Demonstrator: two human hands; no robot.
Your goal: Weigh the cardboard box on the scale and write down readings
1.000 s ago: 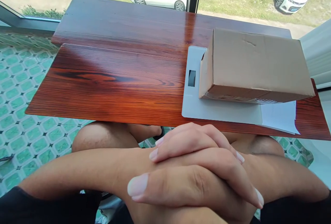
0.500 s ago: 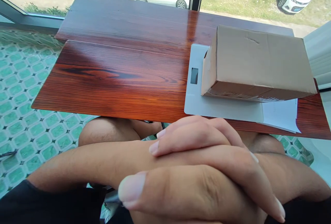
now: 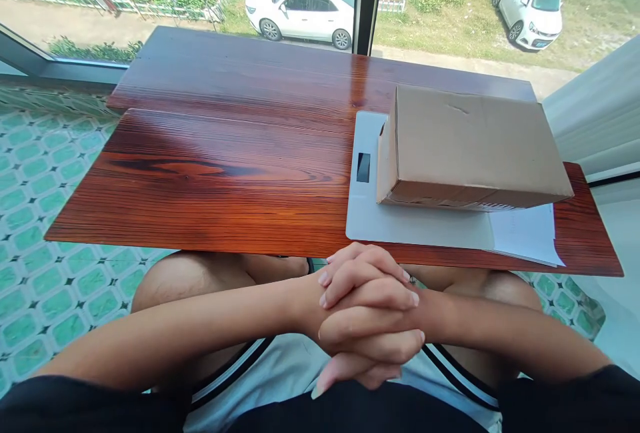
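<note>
My left hand and my right hand are clasped together, their fingers interlaced and folded over each other. No object shows between them. They are held over my lap, just short of the table's front edge. Beyond them to the right is a brown cardboard box, closed on top. It rests on a flat white scale with a small dark display. White paper sheets lie by the scale's right end, partly hidden by the box.
The glossy red-brown wooden table has a stepped left edge. Behind it is a window with a dark frame post; a white car and another white car are outside. A pale curtain hangs at right. Green tiles cover the floor.
My clasped hands have moved away from the camera, down toward my lap, and look smaller. The view has shifted, showing more of the window. The box and scale stay put on the table.
</note>
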